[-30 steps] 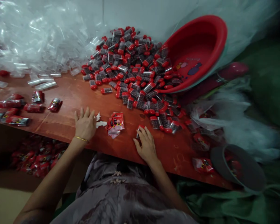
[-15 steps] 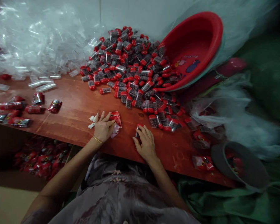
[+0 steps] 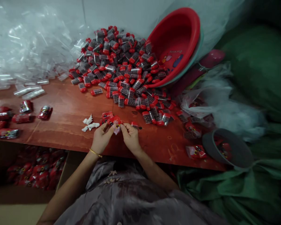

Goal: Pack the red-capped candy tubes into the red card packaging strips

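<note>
Your left grip and right grip pinch one red wrapper

Each clasps an edge of it, over the desk on your side of the pile of red-capped tubes. Also on the pile's near side lie more red packets, white scraps and a partly hidden single tube. Right of the pile tilts a red basin; left of it, clear plastic pieces heap up.

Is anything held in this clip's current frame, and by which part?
Yes: a red wrapper, pinched between thumb and fingers by its left side in the left hand and its right side in the right hand.
</note>
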A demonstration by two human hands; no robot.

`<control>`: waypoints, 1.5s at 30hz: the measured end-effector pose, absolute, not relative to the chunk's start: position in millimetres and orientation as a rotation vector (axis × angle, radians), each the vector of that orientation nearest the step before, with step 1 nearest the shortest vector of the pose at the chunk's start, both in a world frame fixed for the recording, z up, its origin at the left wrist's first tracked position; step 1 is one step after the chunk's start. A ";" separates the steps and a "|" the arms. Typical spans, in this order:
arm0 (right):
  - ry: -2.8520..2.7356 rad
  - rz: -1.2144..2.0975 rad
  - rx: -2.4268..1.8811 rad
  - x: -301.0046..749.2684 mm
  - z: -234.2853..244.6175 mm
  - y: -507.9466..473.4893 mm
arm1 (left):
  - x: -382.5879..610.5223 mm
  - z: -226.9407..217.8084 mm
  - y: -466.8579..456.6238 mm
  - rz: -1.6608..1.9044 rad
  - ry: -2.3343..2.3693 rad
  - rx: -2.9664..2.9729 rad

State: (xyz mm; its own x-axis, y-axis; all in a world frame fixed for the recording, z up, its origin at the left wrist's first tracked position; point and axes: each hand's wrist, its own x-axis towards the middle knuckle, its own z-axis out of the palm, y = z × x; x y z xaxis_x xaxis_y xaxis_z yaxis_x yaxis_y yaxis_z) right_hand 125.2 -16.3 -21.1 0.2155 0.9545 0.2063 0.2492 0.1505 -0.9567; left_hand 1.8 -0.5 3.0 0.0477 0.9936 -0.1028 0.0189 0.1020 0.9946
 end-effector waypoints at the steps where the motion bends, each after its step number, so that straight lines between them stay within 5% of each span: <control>1: -1.304 0.738 -1.362 126.1 -22.1 -18.1 | 3.5 2.6 -1.1 1.052 1.167 1.009; 10: -1.637 0.407 -1.565 145.1 -16.2 -24.7 | 15.3 6.9 -3.3 1.088 1.148 0.562; 19: -1.639 -0.025 -2.255 182.4 -43.7 -38.9 | 14.4 13.5 7.2 1.040 1.166 0.405; 28: -1.498 0.816 -1.628 194.9 -16.5 -66.6 | 14.7 12.2 2.7 1.001 1.130 0.419; 45: -1.348 1.236 -1.464 178.5 16.1 -68.4 | 13.2 10.6 -3.4 0.966 1.037 0.769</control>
